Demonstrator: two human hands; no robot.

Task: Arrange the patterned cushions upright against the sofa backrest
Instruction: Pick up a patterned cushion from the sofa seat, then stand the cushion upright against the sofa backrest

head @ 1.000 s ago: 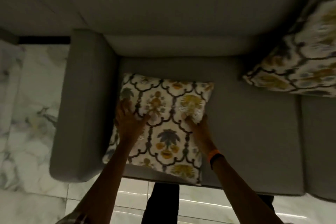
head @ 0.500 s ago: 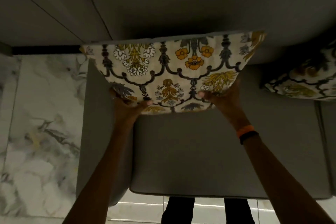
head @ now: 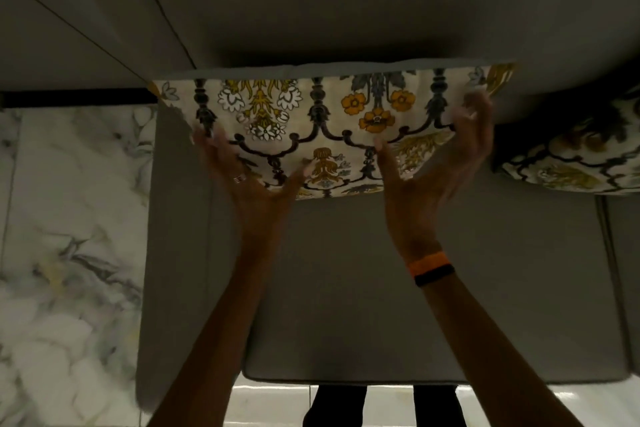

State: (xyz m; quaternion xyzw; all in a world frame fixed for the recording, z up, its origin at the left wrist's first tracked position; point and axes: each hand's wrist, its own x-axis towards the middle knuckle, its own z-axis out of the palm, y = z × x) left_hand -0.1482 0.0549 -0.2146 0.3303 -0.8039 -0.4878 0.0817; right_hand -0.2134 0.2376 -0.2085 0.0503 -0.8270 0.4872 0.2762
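a patterned cushion [head: 332,121] stands upright at the back of the grey sofa seat [head: 398,288], its top edge against the backrest [head: 346,10], just beside the left armrest [head: 176,236]; the left hand [head: 252,180] lies spread on its lower left face, fingers open, gripping nothing; the right hand [head: 433,177], blurred, is splayed over its right side, not closed; a second patterned cushion [head: 571,163] leans at the far right; marble floor [head: 69,236] lies left.
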